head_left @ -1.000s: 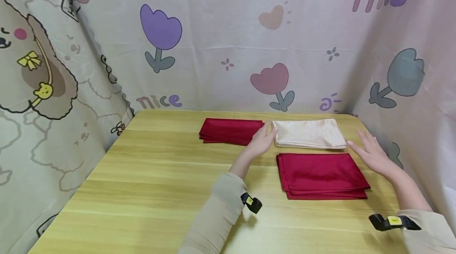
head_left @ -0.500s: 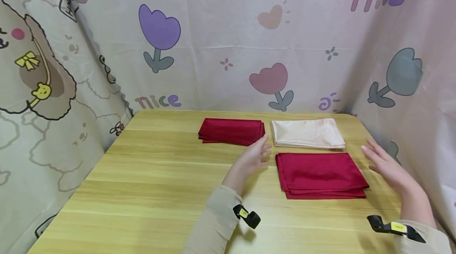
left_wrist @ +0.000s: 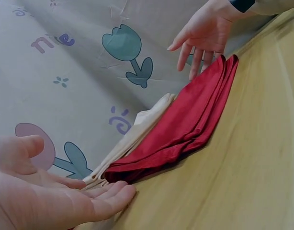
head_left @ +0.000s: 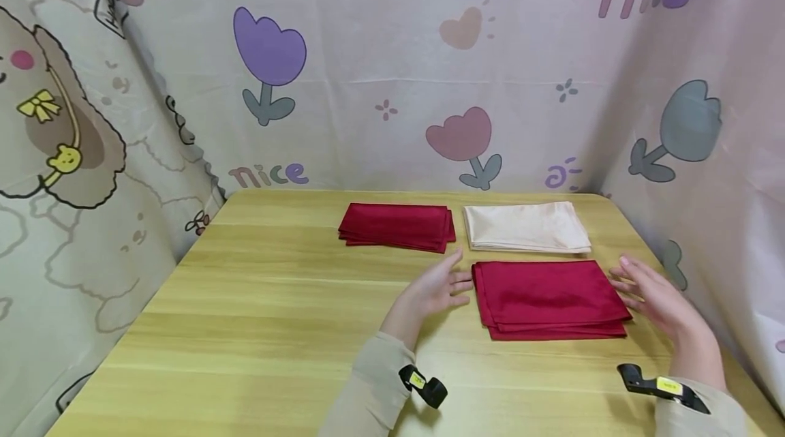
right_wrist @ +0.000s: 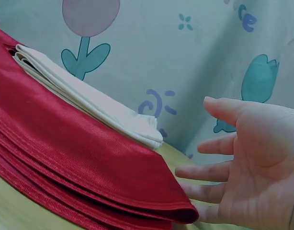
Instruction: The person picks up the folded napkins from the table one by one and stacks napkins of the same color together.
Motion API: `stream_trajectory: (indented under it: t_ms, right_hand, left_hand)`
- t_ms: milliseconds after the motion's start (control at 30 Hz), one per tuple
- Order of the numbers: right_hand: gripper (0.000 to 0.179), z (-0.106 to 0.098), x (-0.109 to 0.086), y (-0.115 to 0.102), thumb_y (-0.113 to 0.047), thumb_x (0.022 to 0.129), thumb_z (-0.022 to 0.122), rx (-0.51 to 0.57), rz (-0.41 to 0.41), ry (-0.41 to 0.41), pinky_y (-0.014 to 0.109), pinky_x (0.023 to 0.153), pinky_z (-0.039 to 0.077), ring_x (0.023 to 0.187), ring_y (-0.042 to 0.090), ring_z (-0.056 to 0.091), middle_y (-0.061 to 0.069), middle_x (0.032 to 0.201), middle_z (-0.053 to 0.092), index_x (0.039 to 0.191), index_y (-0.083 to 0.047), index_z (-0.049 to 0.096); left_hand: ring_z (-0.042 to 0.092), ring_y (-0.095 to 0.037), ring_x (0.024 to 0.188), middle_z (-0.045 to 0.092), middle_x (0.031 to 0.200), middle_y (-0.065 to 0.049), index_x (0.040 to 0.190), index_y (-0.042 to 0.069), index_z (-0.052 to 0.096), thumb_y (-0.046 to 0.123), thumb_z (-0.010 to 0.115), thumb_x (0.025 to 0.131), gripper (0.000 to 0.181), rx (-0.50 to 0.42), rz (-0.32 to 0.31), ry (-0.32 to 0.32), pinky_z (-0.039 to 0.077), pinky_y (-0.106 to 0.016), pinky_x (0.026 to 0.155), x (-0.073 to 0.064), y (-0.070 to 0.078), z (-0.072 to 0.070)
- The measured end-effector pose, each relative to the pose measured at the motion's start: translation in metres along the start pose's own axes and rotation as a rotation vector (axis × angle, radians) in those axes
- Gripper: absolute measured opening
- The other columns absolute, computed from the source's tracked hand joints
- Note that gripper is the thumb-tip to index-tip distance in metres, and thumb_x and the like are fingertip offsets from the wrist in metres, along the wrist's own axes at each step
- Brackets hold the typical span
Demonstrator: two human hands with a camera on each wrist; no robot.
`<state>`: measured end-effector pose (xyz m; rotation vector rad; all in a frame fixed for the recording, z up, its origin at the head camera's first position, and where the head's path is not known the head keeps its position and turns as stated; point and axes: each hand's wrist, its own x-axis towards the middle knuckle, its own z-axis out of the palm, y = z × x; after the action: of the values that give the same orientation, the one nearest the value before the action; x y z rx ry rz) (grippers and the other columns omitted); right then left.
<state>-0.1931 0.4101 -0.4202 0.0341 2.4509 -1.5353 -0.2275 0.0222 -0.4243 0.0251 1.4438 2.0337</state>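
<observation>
In the head view, the bottom edge is cutting off both sleeves (head_left: 371,382) and the tabletop's (head_left: 245,355) near side, while the lettering on the yellow labels (head_left: 669,386) is appearing too small for reading. In the left wrist view, the left edge is cropping the left hand (left_wrist: 49,196), and the front red cloth (left_wrist: 175,122) is hiding part of the white cloth (left_wrist: 145,120) and some fingertips of the right hand (left_wrist: 208,31). In the right wrist view, that red cloth is covering the little finger's tip.

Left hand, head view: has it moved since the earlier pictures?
Yes: judged against the folded cream cloth, the left hand has come toward the camera, beside the nearer folded red cloth.
</observation>
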Motion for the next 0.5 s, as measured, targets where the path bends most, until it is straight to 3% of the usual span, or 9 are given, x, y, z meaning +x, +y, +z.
stream_trajectory:
  t_ms: [133,167,233,300,367,500]
  right_hand:
    - [0.086,-0.002,0.003,0.004,-0.054,0.103,0.019,0.001,0.017,-0.016,0.010,0.081,0.047,0.098,-0.017,0.046,0.040,0.153,0.015,0.149,0.011,-0.011]
    - [0.086,-0.002,0.004,0.006,-0.054,0.103,0.020,0.013,0.016,-0.015,0.011,0.081,0.047,0.098,-0.017,0.047,0.036,0.154,0.022,0.150,0.011,-0.010]
    - [0.086,-0.005,0.005,0.009,-0.055,0.102,0.023,0.044,0.020,-0.014,0.012,0.081,0.048,0.097,-0.018,0.049,0.020,0.150,0.042,0.151,0.009,-0.009]
    - [0.086,-0.007,0.007,0.012,-0.054,0.102,0.026,0.067,0.022,-0.009,0.011,0.081,0.048,0.095,-0.019,0.050,-0.002,0.135,0.056,0.152,0.008,-0.007]
    - [0.085,-0.008,0.009,0.014,-0.053,0.103,0.027,0.076,0.021,-0.011,0.011,0.080,0.048,0.094,-0.019,0.051,-0.018,0.123,0.056,0.151,0.009,-0.004]
    - [0.085,-0.006,0.015,0.014,-0.052,0.103,0.030,0.069,0.024,-0.003,0.012,0.079,0.048,0.093,-0.018,0.052,-0.026,0.112,0.055,0.150,0.013,0.000]
  left_hand:
    - [0.031,-0.045,0.142,0.028,0.155,-0.030,0.156,0.004,0.013,0.048,0.041,0.102,0.075,-0.064,0.012,0.016,0.032,-0.052,0.114,0.001,-0.008,-0.003]
    - [0.032,-0.045,0.142,0.029,0.154,-0.030,0.155,0.002,0.013,0.045,0.042,0.102,0.075,-0.077,0.019,0.017,0.033,-0.051,0.114,0.001,-0.010,-0.003]
    - [0.034,-0.045,0.141,0.031,0.153,-0.029,0.154,0.000,0.014,0.042,0.043,0.102,0.074,-0.091,0.032,0.010,0.034,-0.050,0.114,0.003,-0.012,-0.005]
    - [0.035,-0.043,0.141,0.033,0.153,-0.028,0.154,0.000,0.015,0.040,0.044,0.102,0.072,-0.089,0.042,-0.006,0.034,-0.049,0.114,0.004,-0.014,-0.005]
    - [0.035,-0.042,0.141,0.034,0.153,-0.027,0.154,0.000,0.017,0.038,0.043,0.103,0.069,-0.079,0.053,-0.024,0.034,-0.048,0.114,0.006,-0.014,-0.006]
    - [0.034,-0.041,0.143,0.035,0.153,-0.026,0.153,0.000,0.021,0.031,0.041,0.104,0.062,-0.040,0.084,-0.033,0.031,-0.048,0.116,0.005,-0.016,-0.006]
